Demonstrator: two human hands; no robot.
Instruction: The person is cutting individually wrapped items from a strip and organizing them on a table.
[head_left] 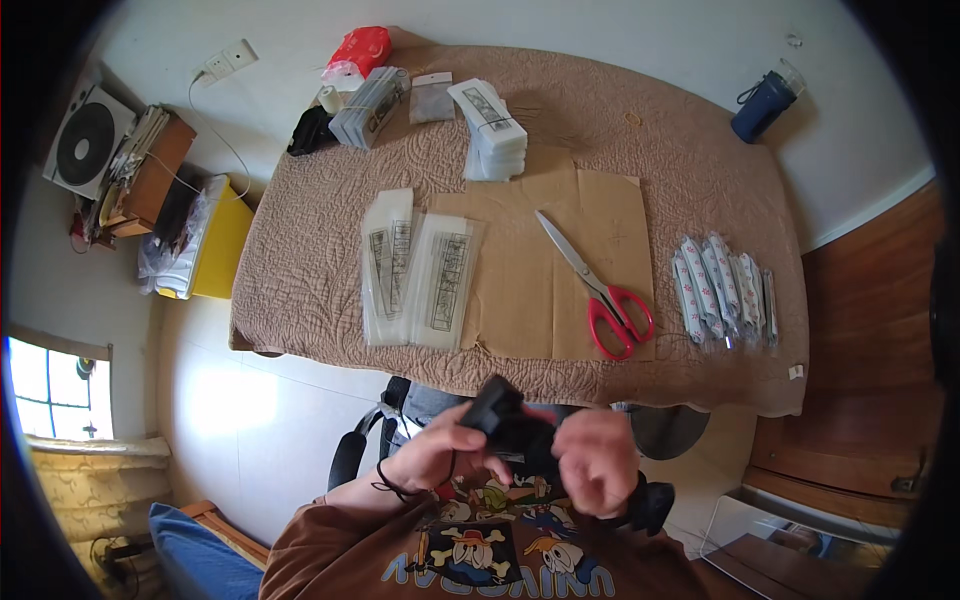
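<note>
In front of my chest, just off the table's near edge, my left hand (440,450) grips a small black device (508,420) with a blocky upper part. I cannot make out its exact kind. Close against the device's right side is my right hand (597,455), its fingers curled and blurred. Whatever those fingers hold is hidden. Scissors (607,304) with red handles lie on a flat brown cardboard sheet (510,260), blades slightly parted and pointing away from me. Left of them, flat translucent printed bags (440,280) overlap on the cloth and the cardboard's edge.
A brown quilted cloth (300,230) covers the table. Behind the cardboard stand a stack of pouches (492,135) and a bundle of bags (368,108). Several wrapped slim packets (715,285) lie at right; a blue bottle (765,105) stands at the far right corner.
</note>
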